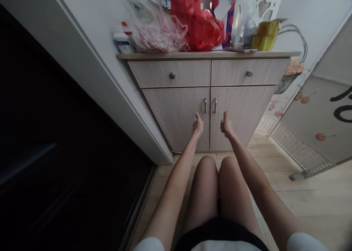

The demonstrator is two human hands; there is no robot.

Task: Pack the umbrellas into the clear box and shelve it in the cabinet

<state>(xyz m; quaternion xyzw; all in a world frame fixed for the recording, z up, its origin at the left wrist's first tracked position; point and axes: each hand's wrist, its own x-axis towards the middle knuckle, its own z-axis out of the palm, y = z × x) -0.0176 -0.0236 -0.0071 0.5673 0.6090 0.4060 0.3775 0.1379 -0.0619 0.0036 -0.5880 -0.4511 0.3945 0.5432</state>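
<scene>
My left hand (197,127) and right hand (227,125) curled, thumbs up, gripping nothing, just below the door handles (215,105), not touching, cabinet (176,115) shut, red plastic bag (196,21) on top

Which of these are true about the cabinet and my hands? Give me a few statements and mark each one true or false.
1. The left hand is holding a cup. False: it holds nothing, and its thumb is raised.
2. The cabinet has two drawers above two doors. True.
3. A red plastic bag sits on the cabinet top. True.
4. The doors open by round knobs. False: they have bar handles; the round knobs are on the drawers.
5. The right hand is raised with its thumb up. True.
</scene>
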